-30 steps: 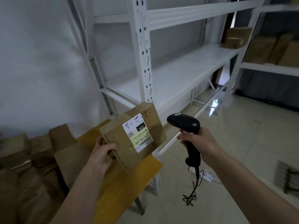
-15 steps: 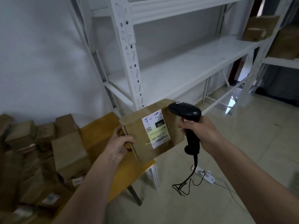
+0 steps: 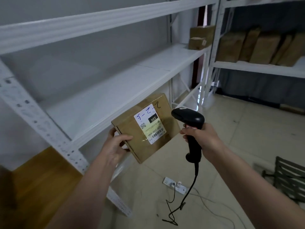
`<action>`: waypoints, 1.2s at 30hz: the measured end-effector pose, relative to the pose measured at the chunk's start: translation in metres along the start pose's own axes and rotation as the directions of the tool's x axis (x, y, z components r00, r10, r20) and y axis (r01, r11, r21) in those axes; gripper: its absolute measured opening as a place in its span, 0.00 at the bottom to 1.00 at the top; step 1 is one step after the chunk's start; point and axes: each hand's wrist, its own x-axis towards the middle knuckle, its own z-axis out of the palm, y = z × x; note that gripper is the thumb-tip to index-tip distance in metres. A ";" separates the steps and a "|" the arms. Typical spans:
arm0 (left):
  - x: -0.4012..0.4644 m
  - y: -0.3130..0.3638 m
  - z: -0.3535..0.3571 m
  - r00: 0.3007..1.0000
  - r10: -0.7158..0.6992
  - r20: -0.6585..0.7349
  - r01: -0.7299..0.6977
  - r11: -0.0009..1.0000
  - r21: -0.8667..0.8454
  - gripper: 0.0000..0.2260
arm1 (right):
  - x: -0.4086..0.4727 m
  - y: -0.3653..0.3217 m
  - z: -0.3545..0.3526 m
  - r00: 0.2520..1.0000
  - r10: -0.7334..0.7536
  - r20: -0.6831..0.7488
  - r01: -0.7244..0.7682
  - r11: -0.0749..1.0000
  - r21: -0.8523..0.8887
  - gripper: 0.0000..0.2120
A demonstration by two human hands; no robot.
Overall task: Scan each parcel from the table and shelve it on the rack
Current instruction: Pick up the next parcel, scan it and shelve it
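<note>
Head view. Since the earlier frames the cardboard parcel (image 3: pixel 145 128) has moved off the wooden table (image 3: pixel 41 176) and now hangs in front of the white rack (image 3: pixel 105 96), level with its middle shelf edge. Left hand (image 3: pixel 115 146): fingers (image 3: pixel 125 138) curled over the parcel's near-left edge, gripping it. Shipping label (image 3: pixel 149 128) faces up, just right of those fingers. Right hand (image 3: pixel 204 139): fingers wrapped round the handle of the black barcode scanner (image 3: pixel 189 129), head just beside the parcel's right edge. Power strip (image 3: pixel 175 185) on the floor below.
</note>
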 end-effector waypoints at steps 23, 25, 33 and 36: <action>0.266 0.127 0.238 0.921 0.260 0.291 -0.298 0.950 0.095 0.41 | 0.293 -0.128 -0.064 0.969 -0.167 -0.180 0.190 0.974 0.122 0.11; 0.287 0.133 0.257 0.915 0.257 0.310 -0.304 0.945 0.116 0.42 | 0.316 -0.135 -0.066 0.967 -0.168 -0.190 0.197 0.970 0.145 0.11; 0.390 0.153 0.318 0.915 0.278 0.293 -0.333 0.929 0.162 0.41 | 0.445 -0.174 -0.073 0.969 -0.177 -0.174 0.220 0.937 0.271 0.12; 0.440 0.162 0.350 0.919 0.302 0.254 -0.350 0.920 0.174 0.42 | 0.507 -0.191 -0.081 0.977 -0.176 -0.123 0.208 0.920 0.331 0.11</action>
